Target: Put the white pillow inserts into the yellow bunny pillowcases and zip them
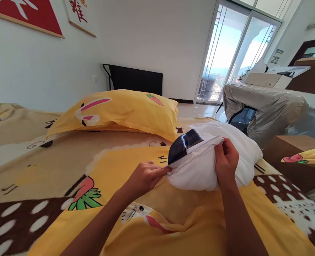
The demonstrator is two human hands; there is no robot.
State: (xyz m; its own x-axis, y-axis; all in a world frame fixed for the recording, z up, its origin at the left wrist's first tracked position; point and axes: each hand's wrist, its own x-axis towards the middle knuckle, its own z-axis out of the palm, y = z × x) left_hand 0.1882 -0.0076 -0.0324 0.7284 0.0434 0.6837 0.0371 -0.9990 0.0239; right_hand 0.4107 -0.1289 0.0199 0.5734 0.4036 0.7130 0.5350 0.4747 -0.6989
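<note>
A white pillow (243,142) with a dark blue label (185,144) lies on the bed in front of me. At its near left corner, my left hand (149,174) pinches the edge. My right hand (228,156) grips the same end farther right, fingers closed round the seam. Beneath the pillow and toward me spreads a yellow pillowcase (152,227) printed with a rabbit and a carrot; it looks flat on the left and rumpled near me. A yellow cased pillow (120,110) with a rabbit and a carrot rests beyond my left hand.
A patterned blanket (53,160) covers the bed. To the right stand a brown box (288,156) with yellow printed cloth (309,158) on it and a plastic-covered piece of furniture (264,103) bearing an open carton (272,78). Glass doors (232,53) stand at the back.
</note>
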